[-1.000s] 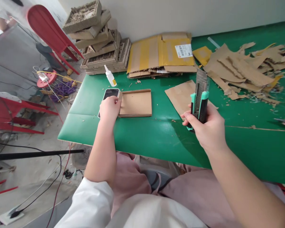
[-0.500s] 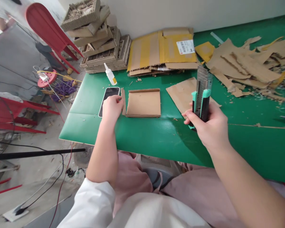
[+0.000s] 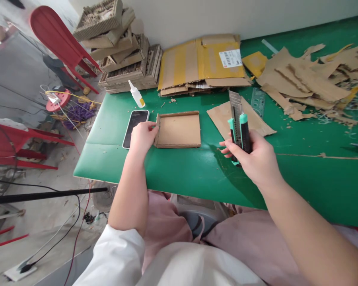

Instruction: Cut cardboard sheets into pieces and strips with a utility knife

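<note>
My left hand pinches a narrow cardboard strip on edge against the left side of a shallow cardboard tray. Low walls stand along the tray's far and near sides. My right hand is closed around a green and black box cutter, its wide blade pointing up and away from me. Behind the cutter lies a flat cardboard piece. A phone rests just left of my left hand, partly covered by it. Beyond the phone stands a white glue bottle with a pointed nozzle.
Stacked cardboard trays rise at the back left beside a yellow-taped folded carton. Torn cardboard scraps heap at the back right, near a clear stencil ruler. Red chairs and cables occupy the floor to the left.
My left hand has moved right, bringing the strip from beside the tray up against its left side. My right hand with the box cutter has shifted left, uncovering the clear ruler.
</note>
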A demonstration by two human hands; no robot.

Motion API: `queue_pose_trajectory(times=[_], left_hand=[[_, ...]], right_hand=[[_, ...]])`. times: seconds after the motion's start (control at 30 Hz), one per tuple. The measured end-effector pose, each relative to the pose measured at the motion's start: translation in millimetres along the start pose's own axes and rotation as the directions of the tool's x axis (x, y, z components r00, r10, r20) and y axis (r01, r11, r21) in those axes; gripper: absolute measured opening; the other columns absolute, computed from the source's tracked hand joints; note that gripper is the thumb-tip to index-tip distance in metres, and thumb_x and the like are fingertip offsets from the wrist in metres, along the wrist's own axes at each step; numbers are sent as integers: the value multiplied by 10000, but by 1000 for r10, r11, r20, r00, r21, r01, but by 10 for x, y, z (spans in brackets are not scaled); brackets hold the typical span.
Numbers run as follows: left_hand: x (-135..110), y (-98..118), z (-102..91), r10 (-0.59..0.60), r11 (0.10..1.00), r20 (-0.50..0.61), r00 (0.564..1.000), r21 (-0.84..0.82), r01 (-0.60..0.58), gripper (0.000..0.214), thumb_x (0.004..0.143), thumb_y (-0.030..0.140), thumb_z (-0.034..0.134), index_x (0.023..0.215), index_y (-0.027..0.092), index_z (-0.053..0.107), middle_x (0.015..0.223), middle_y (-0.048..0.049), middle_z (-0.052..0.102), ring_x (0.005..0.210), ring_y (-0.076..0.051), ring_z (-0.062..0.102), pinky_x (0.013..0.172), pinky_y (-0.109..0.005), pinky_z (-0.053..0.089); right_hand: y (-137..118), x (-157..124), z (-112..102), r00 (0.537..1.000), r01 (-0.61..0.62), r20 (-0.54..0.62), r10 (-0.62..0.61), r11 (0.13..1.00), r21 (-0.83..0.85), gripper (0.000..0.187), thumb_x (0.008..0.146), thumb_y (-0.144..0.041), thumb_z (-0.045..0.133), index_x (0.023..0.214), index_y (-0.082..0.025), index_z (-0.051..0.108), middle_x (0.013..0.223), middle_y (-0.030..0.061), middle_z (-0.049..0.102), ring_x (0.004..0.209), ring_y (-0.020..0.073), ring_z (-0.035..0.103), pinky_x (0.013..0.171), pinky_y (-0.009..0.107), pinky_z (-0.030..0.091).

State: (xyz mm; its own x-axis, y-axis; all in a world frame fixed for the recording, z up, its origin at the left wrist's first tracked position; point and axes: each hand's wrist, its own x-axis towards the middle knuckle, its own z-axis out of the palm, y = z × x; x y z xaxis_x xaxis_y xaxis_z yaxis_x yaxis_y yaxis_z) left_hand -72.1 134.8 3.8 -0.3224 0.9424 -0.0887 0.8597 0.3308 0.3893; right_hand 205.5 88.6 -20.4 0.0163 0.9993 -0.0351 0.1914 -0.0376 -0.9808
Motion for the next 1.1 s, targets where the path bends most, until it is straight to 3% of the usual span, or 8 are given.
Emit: queue_pose_trajectory(times=[0.47,0.63,0.83,1.1], left_hand=[[-15,2,3,23,999,50,998,-29,-21,258,800,302,544,959,198,719,738,-41,689,667,-185,646,669,-295,508],[-5,-8,7,38,999,66,997,-28,-36,264,808,288,544,992,195,710,791,-49,698,701,-190,648,685,-302,512],[20,-35,20,72,996,74,995,-49,-68,338,820,272,542,1132,224,662,850,-47,700,715,-182,645,698,-297,509],[-5,-16,4,125,992,75,989,-12,-124,275,824,269,504,986,195,713,667,-32,642,662,-187,609,661,-290,470]], right_hand=[[8,5,43,999,-36,34,35,999,29,309,736,-442,673,919,-213,576,828,26,693,744,182,688,579,294,589],[-47,143,214,991,-77,115,64,991,111,322,735,-445,663,927,-212,552,932,41,686,845,197,677,668,343,592],[17,389,500,991,-75,110,77,997,-25,221,745,-359,635,910,-230,566,941,20,648,835,186,633,802,423,542],[164,399,524,990,-55,137,37,989,134,256,747,-406,638,930,-242,568,953,11,631,895,170,614,835,393,539]])
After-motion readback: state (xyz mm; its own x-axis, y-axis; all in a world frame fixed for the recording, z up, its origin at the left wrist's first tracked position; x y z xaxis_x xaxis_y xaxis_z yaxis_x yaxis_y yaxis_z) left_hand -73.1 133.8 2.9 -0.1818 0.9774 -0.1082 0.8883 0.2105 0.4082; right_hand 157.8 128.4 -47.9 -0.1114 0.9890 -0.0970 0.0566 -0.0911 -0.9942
